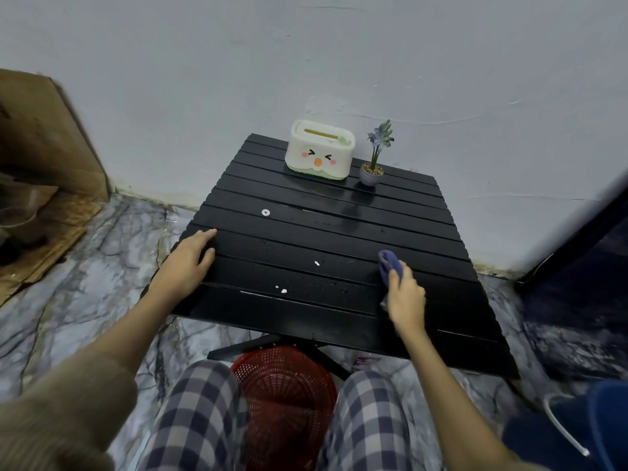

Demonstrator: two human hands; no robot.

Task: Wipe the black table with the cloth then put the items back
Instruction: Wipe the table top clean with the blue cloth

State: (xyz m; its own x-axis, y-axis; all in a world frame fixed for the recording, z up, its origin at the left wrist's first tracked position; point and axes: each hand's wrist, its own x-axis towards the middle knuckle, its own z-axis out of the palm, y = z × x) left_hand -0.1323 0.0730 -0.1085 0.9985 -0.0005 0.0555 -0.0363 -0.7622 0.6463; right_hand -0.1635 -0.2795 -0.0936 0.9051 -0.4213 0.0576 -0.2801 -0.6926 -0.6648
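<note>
The black slatted table (pixel 339 229) stands in front of me against the wall. My right hand (pixel 406 295) grips a blue cloth (pixel 389 265) and presses it on the table's right side. My left hand (pixel 190 258) lies flat on the table's left edge, fingers spread, holding nothing. A cream tissue box with a cartoon face (pixel 319 151) and a small potted purple flower (pixel 373 161) stand at the table's far edge. White specks (pixel 317 263) and water droplets dot the middle slats, and a small white ring (pixel 265 212) lies further back.
A red plastic basket (pixel 285 396) sits on the marble floor under the table between my knees. Cardboard (pixel 44 158) leans against the wall at left. A dark panel (pixel 584 253) and a blue bucket (pixel 608 423) are at right.
</note>
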